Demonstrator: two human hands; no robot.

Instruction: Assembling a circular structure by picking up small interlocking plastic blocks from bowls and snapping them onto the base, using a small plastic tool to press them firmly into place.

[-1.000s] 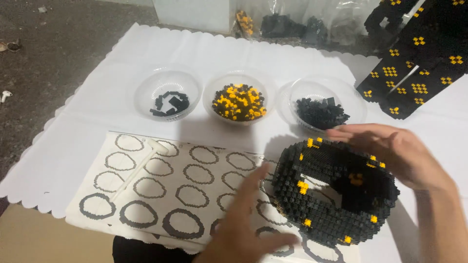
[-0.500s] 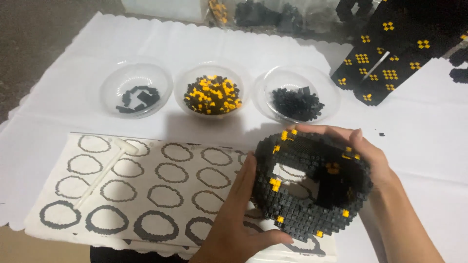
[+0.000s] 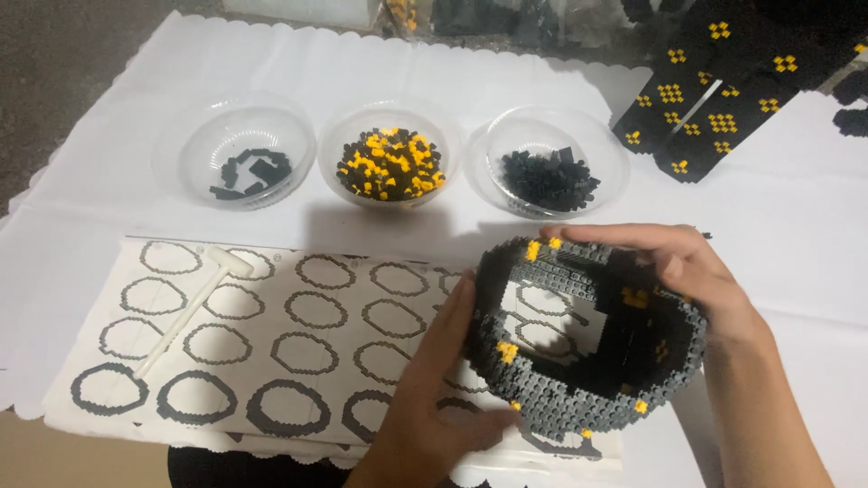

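I hold a hollow ring-shaped model (image 3: 579, 398) built of small black bricks with a few yellow ones, tilted up over the printed sheet. My left hand (image 3: 429, 398) grips its left and lower wall, fingers wrapped under it. My right hand (image 3: 674, 267) grips its upper right rim, fingers laid along the top. Through the ring's hole the sheet shows.
A white instruction sheet (image 3: 271, 343) printed with rows of ring outlines lies on the white cloth (image 3: 796, 244), with a small white hammer (image 3: 194, 303) on it. Three clear bowls hold black pieces (image 3: 249, 172), mixed black and yellow bricks (image 3: 391, 163) and black bricks (image 3: 550, 179). Black-and-yellow built panels (image 3: 723, 99) lie far right.
Both hands closed on the ring model and tipped it upright off the sheet. The view shifted, bringing the white hammer into sight at left.
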